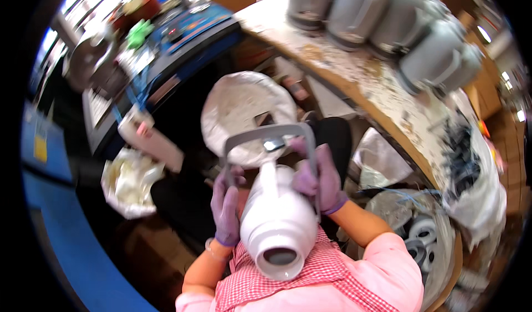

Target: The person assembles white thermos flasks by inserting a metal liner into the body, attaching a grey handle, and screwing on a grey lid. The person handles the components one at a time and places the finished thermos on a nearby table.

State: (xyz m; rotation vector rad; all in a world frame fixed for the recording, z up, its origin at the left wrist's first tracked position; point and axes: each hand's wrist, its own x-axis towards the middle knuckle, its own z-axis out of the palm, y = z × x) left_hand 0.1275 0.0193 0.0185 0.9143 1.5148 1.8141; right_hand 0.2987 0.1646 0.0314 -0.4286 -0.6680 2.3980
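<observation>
A white jug body [282, 212] lies tilted across my lap, its round open mouth pointing toward me. A grey U-shaped handle [266, 132] arches over its far side, with one arm down each flank. My left hand [226, 204], in a purple glove, is closed round the left arm of the handle, beside the jug. My right hand [324, 176], gloved the same way, grips the handle's right arm, its fingers reaching over to the jug's side. The jug partly hides the fingertips of both hands.
Several grey jugs [354, 18] stand on a worn, curved bench [382, 98] at the right. A white sack [249, 98] sits beyond my knees. Dark parts fill a bag [463, 162]; round grey pieces [424, 231] lie in another. A blue cabinet [61, 217] stands left.
</observation>
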